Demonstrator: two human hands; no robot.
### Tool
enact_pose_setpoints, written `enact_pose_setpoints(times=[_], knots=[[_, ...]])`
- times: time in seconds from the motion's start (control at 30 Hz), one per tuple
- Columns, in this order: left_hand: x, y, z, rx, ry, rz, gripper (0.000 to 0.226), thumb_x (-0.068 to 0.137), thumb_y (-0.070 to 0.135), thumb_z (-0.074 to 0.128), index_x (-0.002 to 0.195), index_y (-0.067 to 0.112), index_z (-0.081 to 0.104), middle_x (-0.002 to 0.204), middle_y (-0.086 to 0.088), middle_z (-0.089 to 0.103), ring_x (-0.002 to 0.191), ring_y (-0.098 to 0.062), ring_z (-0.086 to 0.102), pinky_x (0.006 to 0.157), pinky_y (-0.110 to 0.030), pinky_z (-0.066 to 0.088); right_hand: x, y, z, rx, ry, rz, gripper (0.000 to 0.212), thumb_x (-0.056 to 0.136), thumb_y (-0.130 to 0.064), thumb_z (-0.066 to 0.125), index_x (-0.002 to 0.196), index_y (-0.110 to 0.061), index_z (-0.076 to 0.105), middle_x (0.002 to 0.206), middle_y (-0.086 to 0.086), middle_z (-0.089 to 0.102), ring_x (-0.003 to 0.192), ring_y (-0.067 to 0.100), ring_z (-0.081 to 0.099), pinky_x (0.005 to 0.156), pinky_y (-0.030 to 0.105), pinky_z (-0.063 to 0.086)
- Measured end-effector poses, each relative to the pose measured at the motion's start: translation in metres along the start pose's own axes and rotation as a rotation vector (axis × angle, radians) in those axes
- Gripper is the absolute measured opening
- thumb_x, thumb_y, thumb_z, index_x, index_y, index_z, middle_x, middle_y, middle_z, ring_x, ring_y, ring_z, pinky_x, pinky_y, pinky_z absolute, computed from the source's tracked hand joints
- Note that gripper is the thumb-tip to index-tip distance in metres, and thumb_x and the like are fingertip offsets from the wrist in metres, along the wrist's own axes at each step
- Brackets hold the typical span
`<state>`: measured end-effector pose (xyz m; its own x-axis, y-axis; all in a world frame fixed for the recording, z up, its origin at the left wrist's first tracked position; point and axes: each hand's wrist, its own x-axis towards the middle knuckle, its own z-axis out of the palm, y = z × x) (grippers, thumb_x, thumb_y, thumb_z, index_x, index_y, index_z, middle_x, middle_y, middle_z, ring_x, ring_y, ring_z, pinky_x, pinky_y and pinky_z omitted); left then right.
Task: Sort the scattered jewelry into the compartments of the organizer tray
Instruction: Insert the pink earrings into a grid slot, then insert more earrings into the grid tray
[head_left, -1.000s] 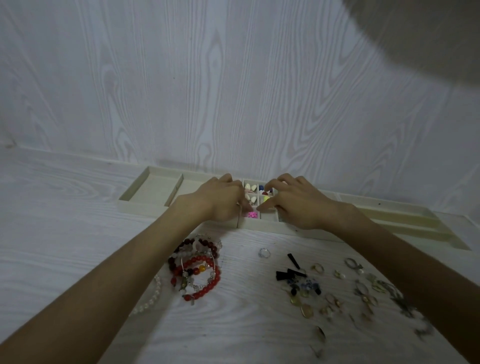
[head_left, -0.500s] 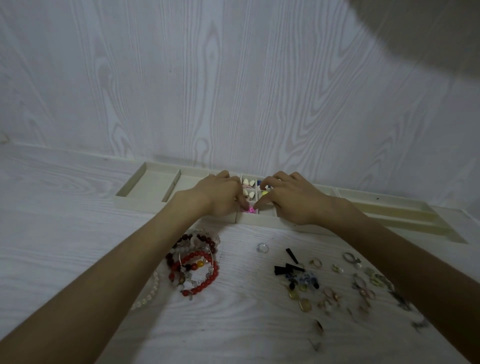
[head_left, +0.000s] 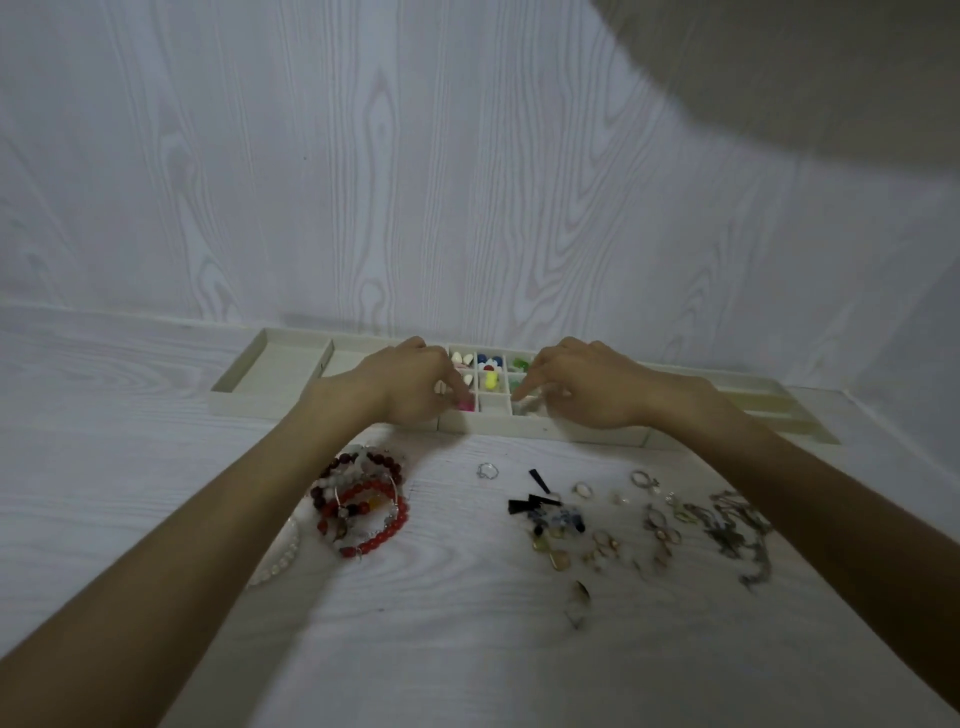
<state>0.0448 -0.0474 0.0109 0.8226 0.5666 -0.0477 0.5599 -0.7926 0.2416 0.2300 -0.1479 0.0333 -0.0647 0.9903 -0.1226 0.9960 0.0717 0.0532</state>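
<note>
Long cream compartmented organizer tray (head_left: 270, 364) runs left-right across mid-frame. Left hand (head_left: 410, 384) pinches a pink bead (head_left: 466, 404); right hand (head_left: 582, 384) grip indeterminate, fingertips hidden.

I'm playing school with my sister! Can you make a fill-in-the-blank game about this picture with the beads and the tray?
1. Both hands reach into the small squares of the organizer tray, which stands against the ____.
2. The beaded bracelets lie under the ____ arm.
3. The left hand has its fingers at a ____ bead.
4. The yellow bead lies ____ the tray.

Missing words: wall; left; pink; inside
</note>
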Motion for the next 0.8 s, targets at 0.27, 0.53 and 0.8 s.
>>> enact_pose_setpoints(times=[0.27, 0.53, 0.8], knots=[[-0.035, 0.048, 0.012, -0.125, -0.034, 0.086, 0.034, 0.092, 0.013, 0.055, 0.120, 0.031, 0.063, 0.124, 0.009, 0.059, 0.107, -0.010, 0.057, 0.091, -0.030, 0.046, -0.089, 0.003, 0.005, 0.233, -0.012, 0.117, 0.026, 0.096, -0.023, 0.049, 0.115, -0.032, 0.064, 0.121, -0.008, 0.060, 0.112, 0.012, 0.053, 0.093, 0.030, 0.044], [-0.053, 0.064, 0.053, -0.209, -0.089, 0.112, 0.035, 0.088, 0.019, 0.063, 0.121, 0.032, 0.062, 0.126, 0.011, 0.059, 0.108, -0.008, 0.056, 0.095, -0.035, 0.047, -0.131, -0.004, 0.068, 0.281, 0.025, 0.160, 0.047, 0.097, -0.014, 0.044, 0.139, -0.034, 0.042, 0.143, -0.009, 0.043, 0.130, 0.012, 0.038, 0.098, 0.024, 0.034], [-0.048, 0.080, 0.073, -0.133, -0.043, 0.154, 0.038, 0.093, 0.013, 0.050, 0.128, 0.027, 0.058, 0.135, 0.005, 0.052, 0.121, -0.019, 0.049, 0.097, -0.039, 0.044, -0.148, 0.023, 0.084, 0.377, 0.031, 0.259, 0.043, 0.101, -0.014, 0.034, 0.139, -0.030, 0.041, 0.141, -0.004, 0.044, 0.129, 0.015, 0.041, 0.102, 0.032, 0.037]])
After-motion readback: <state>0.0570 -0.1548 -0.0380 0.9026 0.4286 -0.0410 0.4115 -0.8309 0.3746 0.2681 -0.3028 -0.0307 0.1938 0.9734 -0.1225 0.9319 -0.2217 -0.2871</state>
